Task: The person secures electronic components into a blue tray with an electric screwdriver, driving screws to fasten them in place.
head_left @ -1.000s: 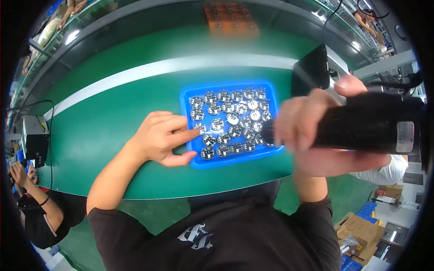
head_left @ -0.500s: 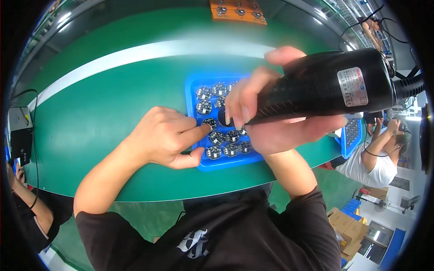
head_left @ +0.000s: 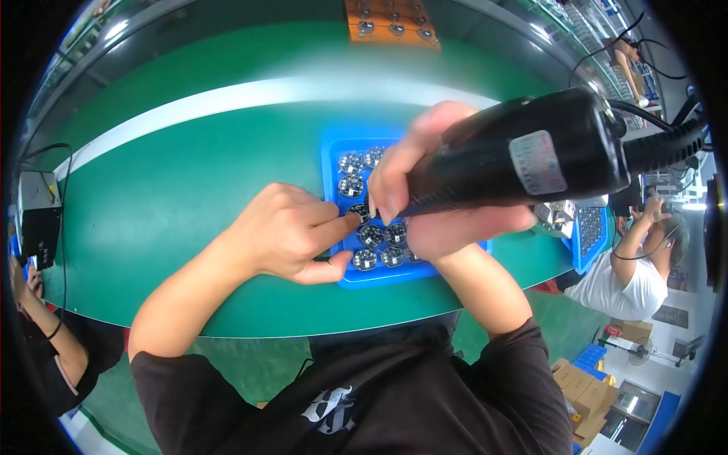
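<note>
Head view: main change is the black cylindrical corded handheld tool (head_left: 485,173). A second ago it was blurred over the right side of the blue rectangular plastic tray (head_left: 327,167); by half a second ago its working end was at the tray's left column, and now it sits tighter in beside one round black-and-silver component disc (head_left: 358,207) there, at about mid-height of the tray. Contact between tool end and disc: can't tell, fingers block it. My read: work is now on that one disc, not the rest of the batch. Other matching round discs (head_left: 350,186) sit in the tray above and below it; right part of the tray is hidden by tool and hand. Left hand (head_left: 292,227): comes in over the tray's left rim, forefinger straight with its tip on the disc, thumb apart near the tray's lower-left corner, other fingers curled; steadying by touch, not pinching. Right hand (head_left: 449,230): wrapped round the tool, palm beneath, fingers over the front, above the tray; tool body slants up to the tray's right, ribbed black cable (head_left: 667,148) trailing off further right. Both forearms reach in from below the tray, over the green worktop (head_left: 174,189).
</note>
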`<state>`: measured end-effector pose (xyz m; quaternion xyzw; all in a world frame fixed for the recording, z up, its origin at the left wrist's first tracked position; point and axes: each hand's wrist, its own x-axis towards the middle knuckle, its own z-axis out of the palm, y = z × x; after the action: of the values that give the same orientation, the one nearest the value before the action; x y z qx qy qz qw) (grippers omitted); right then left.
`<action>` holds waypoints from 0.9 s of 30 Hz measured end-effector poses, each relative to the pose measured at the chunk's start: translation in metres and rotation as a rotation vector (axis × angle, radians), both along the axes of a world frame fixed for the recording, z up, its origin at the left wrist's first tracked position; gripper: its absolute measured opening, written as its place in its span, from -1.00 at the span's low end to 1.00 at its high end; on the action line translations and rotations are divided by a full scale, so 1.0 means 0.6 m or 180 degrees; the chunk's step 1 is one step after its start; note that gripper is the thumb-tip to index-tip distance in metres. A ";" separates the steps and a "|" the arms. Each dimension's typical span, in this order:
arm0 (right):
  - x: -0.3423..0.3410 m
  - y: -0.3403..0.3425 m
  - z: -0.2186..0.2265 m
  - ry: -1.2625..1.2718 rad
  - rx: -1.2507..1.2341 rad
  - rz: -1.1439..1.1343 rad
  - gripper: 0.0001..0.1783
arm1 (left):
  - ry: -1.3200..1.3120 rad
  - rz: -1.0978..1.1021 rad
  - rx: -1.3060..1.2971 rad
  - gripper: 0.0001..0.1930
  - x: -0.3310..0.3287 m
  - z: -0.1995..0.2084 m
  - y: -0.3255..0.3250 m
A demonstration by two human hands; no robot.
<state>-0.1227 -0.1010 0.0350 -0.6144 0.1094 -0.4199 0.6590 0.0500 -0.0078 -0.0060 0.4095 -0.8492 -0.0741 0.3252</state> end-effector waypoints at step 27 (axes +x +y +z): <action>-0.333 -0.054 0.172 -0.0687 -0.0696 -0.2072 -0.09 | -0.0217 -0.0035 -0.0158 -0.78 -0.020 0.016 0.002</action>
<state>-0.3225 -0.1333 0.1382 -0.5664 0.1835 -0.6794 0.4289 0.0378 -0.0065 0.0035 0.3989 -0.8636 -0.0407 0.3057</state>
